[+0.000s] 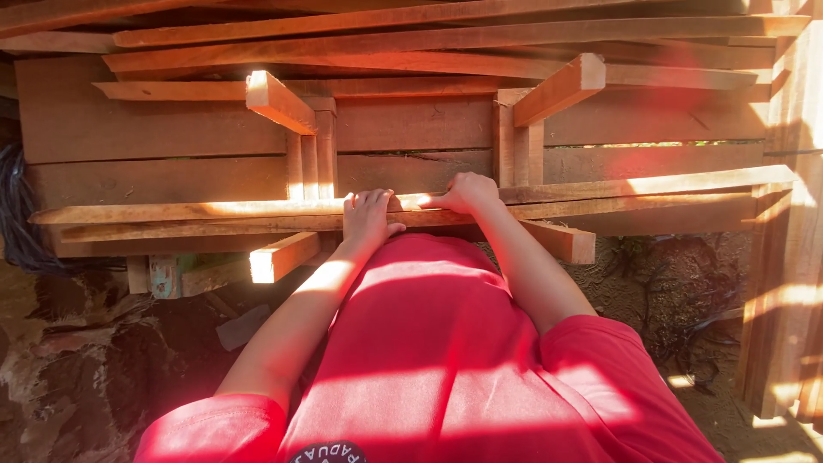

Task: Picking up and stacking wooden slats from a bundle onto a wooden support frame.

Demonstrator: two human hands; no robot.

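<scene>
Two long thin wooden slats lie side by side across two wooden trestle frames, right in front of my red shirt. My left hand rests flat on the slats, fingers together and pointing away from me. Just to its right, my right hand curls over the far slat's edge and grips it. Both hands sit near the middle of the slats' length.
A left trestle bar and a right trestle bar stick up behind the slats. Wide planks and a pile of long boards lie beyond. Upright boards stand at the right. Dirt ground lies below.
</scene>
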